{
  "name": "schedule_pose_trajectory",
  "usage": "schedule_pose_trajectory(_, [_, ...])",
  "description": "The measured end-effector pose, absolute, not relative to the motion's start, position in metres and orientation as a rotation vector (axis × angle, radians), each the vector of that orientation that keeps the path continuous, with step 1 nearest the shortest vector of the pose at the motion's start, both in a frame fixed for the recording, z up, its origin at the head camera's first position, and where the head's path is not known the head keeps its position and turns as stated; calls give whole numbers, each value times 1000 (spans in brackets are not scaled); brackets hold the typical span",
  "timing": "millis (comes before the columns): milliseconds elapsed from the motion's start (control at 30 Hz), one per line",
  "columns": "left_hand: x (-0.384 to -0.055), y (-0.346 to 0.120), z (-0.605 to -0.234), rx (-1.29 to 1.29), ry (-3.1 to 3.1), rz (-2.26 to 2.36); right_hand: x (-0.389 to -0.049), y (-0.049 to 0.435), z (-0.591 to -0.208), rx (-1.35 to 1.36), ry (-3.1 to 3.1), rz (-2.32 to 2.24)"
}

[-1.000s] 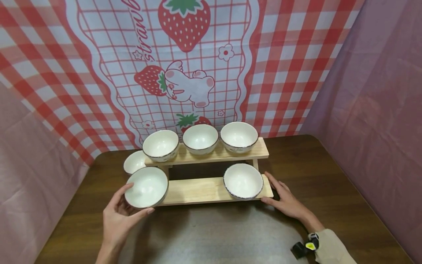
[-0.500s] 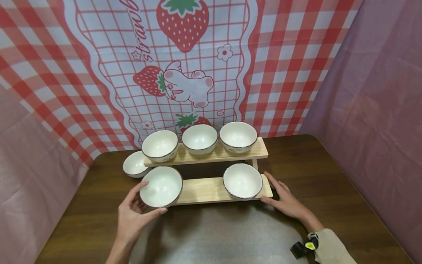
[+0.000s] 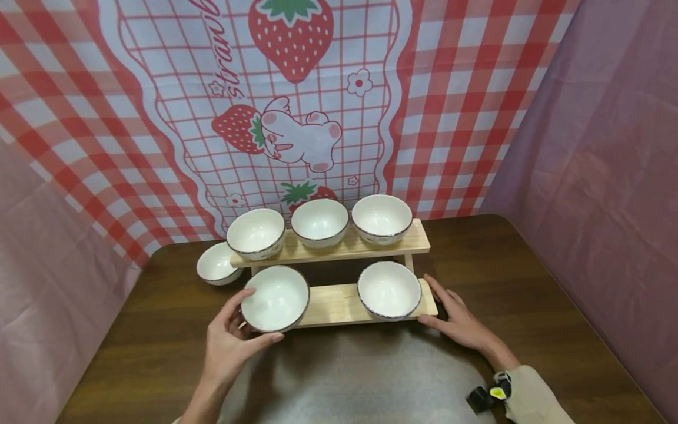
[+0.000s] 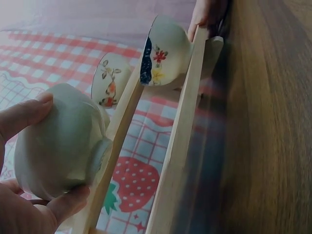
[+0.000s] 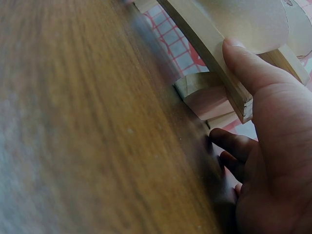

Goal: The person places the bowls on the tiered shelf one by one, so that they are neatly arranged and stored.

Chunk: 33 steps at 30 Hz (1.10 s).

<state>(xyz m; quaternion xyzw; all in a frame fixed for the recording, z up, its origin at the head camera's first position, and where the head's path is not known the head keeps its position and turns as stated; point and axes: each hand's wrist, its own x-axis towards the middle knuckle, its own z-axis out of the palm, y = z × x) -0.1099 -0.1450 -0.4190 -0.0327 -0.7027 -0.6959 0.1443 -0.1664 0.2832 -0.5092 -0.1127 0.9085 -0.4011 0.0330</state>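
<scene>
My left hand [image 3: 230, 341] holds a white bowl [image 3: 275, 298] with a thin dark rim, thumb in front and fingers round its left side. In the left wrist view the bowl [image 4: 63, 141] stands clear of the lower wooden board, level with the upper one. The two-tier wooden stand [image 3: 333, 305] bears another bowl [image 3: 389, 290] on the right of its lower board. My right hand [image 3: 461, 321] touches that board's right end; in the right wrist view the thumb [image 5: 243, 63] lies on the board, the other fingers loosely bent beside it.
On the upper board stand a left bowl [image 3: 256, 232], a middle bowl [image 3: 320, 221] and a right bowl [image 3: 381, 217]. Another bowl [image 3: 218, 265] sits on the dark wooden table [image 3: 132, 330], left of the stand. A red-checked strawberry cloth [image 3: 450, 106] hangs behind.
My left hand has carried its bowl to the right, from the left end of the lower board to above its left part. My right hand stays at the board's right end.
</scene>
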Motion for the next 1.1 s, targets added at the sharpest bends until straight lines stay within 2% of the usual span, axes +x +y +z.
schedule_pose_trajectory(1100, [-136, -100, -446, -65, -2208, -2095, -167, 284, -511, -354, 2774, -1249])
